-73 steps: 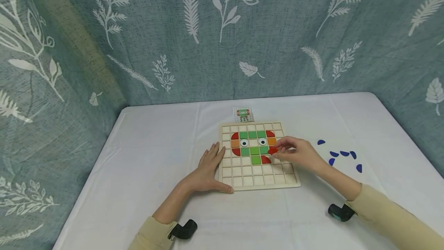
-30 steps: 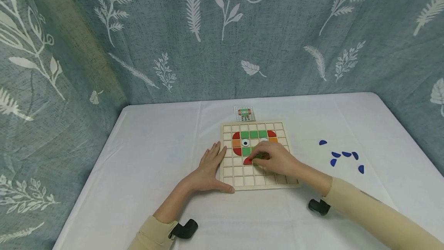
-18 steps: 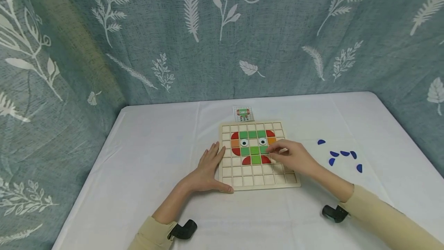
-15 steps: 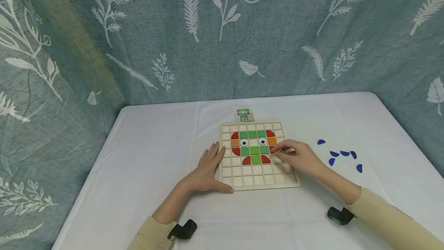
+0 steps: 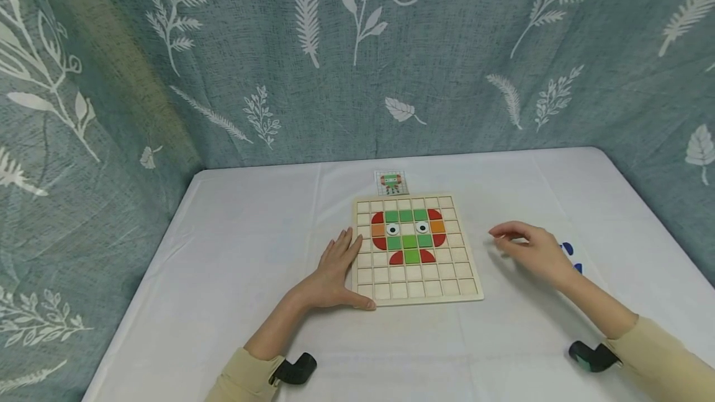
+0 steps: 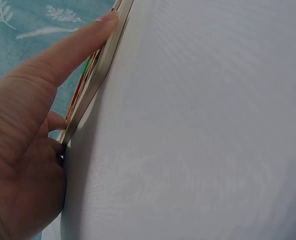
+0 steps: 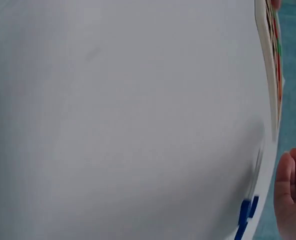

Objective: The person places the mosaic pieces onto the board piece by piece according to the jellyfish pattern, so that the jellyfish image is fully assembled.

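Note:
A square wooden grid board (image 5: 398, 291) lies on the white table, with red, orange and green pieces and two eye tiles set in its cells. My left hand (image 5: 331, 278) rests spread along the board's left edge, thumb at the near left corner. In the left wrist view the thumb touches the board's side. My right hand (image 5: 530, 253) hovers right of the board with fingers loosely bent and nothing visible between them. Under and behind it lie blue half-round pieces (image 5: 567, 248), partly hidden by the hand. A red quarter-round piece (image 5: 439, 240) sits in the board's right part.
Behind the board lies a small picture card (image 5: 391, 183) showing a coloured figure on a grid. A patterned blue-green curtain (image 5: 335, 110) hangs behind the table. The white tablecloth (image 5: 251, 222) stretches to both sides of the board.
My right hand set red quarter-round pieces in the left cell of the lower row and at the right side, then moved right towards the blue pieces. My left hand stayed put.

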`<act>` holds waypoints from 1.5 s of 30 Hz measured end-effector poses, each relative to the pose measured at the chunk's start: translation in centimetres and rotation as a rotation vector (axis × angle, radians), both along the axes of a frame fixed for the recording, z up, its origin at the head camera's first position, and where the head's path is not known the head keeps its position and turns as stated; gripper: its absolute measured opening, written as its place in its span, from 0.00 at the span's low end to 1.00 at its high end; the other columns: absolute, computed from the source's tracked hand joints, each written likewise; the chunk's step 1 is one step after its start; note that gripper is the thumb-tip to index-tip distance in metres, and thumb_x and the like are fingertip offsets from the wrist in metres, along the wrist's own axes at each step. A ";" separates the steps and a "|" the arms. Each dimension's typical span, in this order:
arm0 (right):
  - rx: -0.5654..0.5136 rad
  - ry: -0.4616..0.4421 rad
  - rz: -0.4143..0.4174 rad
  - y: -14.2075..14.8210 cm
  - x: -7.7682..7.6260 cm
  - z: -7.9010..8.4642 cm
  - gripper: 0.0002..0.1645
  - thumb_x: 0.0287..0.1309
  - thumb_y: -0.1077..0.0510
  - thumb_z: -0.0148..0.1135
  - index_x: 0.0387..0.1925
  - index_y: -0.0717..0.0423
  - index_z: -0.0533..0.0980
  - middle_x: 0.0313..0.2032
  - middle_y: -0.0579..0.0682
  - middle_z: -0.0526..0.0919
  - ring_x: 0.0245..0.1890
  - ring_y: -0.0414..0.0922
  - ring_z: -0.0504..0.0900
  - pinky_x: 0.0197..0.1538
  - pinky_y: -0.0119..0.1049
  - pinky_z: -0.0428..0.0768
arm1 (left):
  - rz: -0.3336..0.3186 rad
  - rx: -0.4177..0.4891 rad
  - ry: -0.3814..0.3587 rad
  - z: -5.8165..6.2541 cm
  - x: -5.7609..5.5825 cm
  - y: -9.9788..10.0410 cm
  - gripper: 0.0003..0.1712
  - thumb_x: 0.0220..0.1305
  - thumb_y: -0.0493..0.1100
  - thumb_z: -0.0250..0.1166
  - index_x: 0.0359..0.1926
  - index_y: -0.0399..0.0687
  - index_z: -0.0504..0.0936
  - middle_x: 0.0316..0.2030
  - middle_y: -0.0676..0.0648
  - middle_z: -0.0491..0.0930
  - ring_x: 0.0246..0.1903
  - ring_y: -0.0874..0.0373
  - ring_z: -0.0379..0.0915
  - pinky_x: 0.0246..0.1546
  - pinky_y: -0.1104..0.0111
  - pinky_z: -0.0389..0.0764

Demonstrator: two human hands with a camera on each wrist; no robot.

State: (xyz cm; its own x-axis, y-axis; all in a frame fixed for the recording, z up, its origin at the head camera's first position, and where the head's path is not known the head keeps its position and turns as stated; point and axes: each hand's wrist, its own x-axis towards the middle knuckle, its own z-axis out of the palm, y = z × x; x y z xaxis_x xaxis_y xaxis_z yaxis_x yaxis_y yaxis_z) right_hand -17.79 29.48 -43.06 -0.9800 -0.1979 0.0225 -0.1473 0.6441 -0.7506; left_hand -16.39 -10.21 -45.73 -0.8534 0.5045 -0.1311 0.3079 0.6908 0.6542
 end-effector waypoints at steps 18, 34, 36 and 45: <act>0.196 0.037 -0.088 4.3 -2.4 -0.2 0.21 0.64 0.56 0.62 0.53 0.66 0.76 0.45 0.64 0.81 0.46 0.59 0.79 0.43 0.46 0.78 | 0.008 0.006 -0.011 -0.1 0.1 -0.1 0.75 0.41 0.61 0.79 0.77 0.40 0.40 0.76 0.39 0.29 0.74 0.50 0.20 0.72 0.55 0.29; 0.248 0.102 -0.007 3.8 -3.0 -0.6 0.12 0.59 0.62 0.66 0.44 0.65 0.81 0.32 0.51 0.82 0.33 0.47 0.79 0.31 0.30 0.76 | 0.005 0.012 -0.003 -0.1 0.1 0.0 0.75 0.41 0.61 0.79 0.77 0.40 0.40 0.76 0.39 0.29 0.74 0.50 0.20 0.72 0.55 0.29; 0.245 0.110 -0.008 3.7 -3.1 -0.6 0.12 0.59 0.62 0.66 0.43 0.65 0.81 0.31 0.50 0.82 0.32 0.46 0.79 0.31 0.30 0.76 | 0.005 0.011 -0.002 -0.1 0.1 0.0 0.75 0.41 0.61 0.79 0.77 0.40 0.40 0.76 0.39 0.30 0.74 0.50 0.20 0.72 0.54 0.29; 0.219 0.117 -0.031 3.5 -2.8 -0.9 0.14 0.60 0.60 0.66 0.44 0.66 0.81 0.32 0.52 0.83 0.33 0.47 0.81 0.28 0.29 0.76 | 0.004 0.009 0.000 0.0 0.1 0.0 0.75 0.41 0.61 0.79 0.77 0.40 0.40 0.76 0.39 0.30 0.74 0.50 0.20 0.72 0.54 0.29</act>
State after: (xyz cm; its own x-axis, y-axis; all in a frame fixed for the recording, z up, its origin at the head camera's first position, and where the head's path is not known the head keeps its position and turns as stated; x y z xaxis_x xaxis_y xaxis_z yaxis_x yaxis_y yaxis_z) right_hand -20.61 32.96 -44.00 -0.9789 -0.1807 0.0959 -0.2028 0.7951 -0.5715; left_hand -16.30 -10.18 -45.72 -0.8553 0.5025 -0.1262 0.3056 0.6860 0.6603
